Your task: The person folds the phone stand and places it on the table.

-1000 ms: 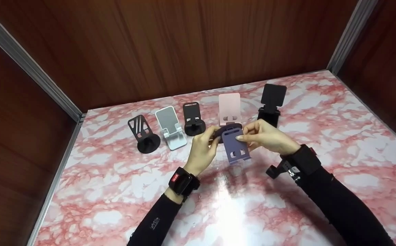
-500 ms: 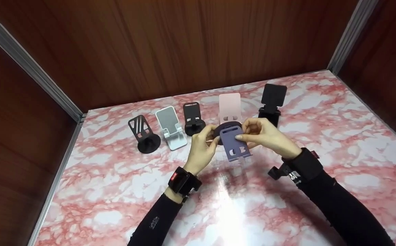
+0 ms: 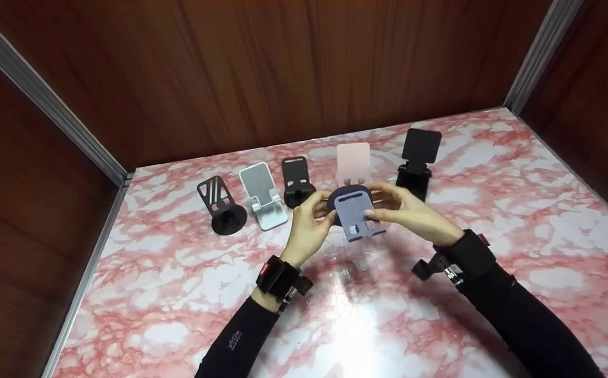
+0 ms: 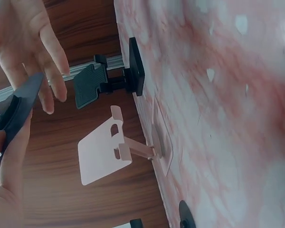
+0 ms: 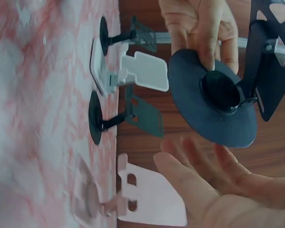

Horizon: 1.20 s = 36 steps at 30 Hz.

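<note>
Above the middle of the marble table (image 3: 167, 294), the purple phone stand (image 3: 355, 214) has been lifted a little and tipped more upright than a second ago, with the left hand (image 3: 309, 228) pinching its round dark base and the right hand (image 3: 408, 212) gripping its plate edge. It is a slotted, grey-purple plate hinged to a disc. Behind it stand the pink stand (image 3: 353, 164), just beyond the fingers, a black clamp stand (image 3: 416, 157), a small black stand (image 3: 296, 181), a silver stand (image 3: 262, 194) and a slatted black stand (image 3: 220, 202).
</note>
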{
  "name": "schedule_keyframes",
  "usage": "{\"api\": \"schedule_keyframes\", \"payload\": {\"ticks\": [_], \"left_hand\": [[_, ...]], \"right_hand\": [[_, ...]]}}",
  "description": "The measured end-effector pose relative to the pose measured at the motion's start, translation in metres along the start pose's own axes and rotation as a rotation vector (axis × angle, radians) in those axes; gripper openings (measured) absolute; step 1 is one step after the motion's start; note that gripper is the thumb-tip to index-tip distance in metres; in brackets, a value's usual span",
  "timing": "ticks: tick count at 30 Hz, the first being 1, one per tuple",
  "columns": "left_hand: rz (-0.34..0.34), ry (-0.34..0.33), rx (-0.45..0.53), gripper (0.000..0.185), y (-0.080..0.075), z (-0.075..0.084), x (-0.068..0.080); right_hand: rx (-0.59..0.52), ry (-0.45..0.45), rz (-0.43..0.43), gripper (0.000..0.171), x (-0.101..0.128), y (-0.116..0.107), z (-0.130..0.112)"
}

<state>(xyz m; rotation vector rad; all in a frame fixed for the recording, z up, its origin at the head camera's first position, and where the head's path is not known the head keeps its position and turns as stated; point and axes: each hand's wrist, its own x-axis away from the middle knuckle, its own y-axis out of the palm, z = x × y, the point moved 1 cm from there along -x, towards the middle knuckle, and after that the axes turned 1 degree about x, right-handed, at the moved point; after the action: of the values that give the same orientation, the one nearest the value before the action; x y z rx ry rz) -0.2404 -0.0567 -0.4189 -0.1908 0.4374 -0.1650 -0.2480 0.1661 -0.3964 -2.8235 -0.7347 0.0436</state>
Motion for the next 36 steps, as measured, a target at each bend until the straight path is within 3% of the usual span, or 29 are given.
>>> {"api": "schedule_keyframes", "payload": {"ticks": [8,13,17,21,25,36], "left_hand": [[-0.047,-0.130,0.075,0.030,-0.001,-0.005,0.000],[-0.137,-0.300,0.266,0.035,-0.004,-0.003,0.002],[-0.192,-0.390,0.380,0.047,-0.004,0.001,0.007],[-0.207,-0.431,0.411,0.055,-0.002,0.003,0.011],[-0.205,-0.456,0.393,0.058,-0.002,0.004,0.015],[-0.219,-0.448,0.406,0.060,-0.008,0.007,0.023]], "right_hand": [[-0.279,0.041,-0.039,0.047,-0.006,0.006,0.008],[-0.343,0.047,-0.025,0.042,-0.007,0.008,0.011],[-0.369,0.065,-0.002,0.032,-0.007,0.011,0.013],[-0.344,0.069,0.020,0.027,-0.007,0.015,0.012],[-0.295,0.065,0.029,0.033,-0.005,0.017,0.012],[-0.200,0.078,0.046,0.050,-0.002,0.025,0.011]]}}
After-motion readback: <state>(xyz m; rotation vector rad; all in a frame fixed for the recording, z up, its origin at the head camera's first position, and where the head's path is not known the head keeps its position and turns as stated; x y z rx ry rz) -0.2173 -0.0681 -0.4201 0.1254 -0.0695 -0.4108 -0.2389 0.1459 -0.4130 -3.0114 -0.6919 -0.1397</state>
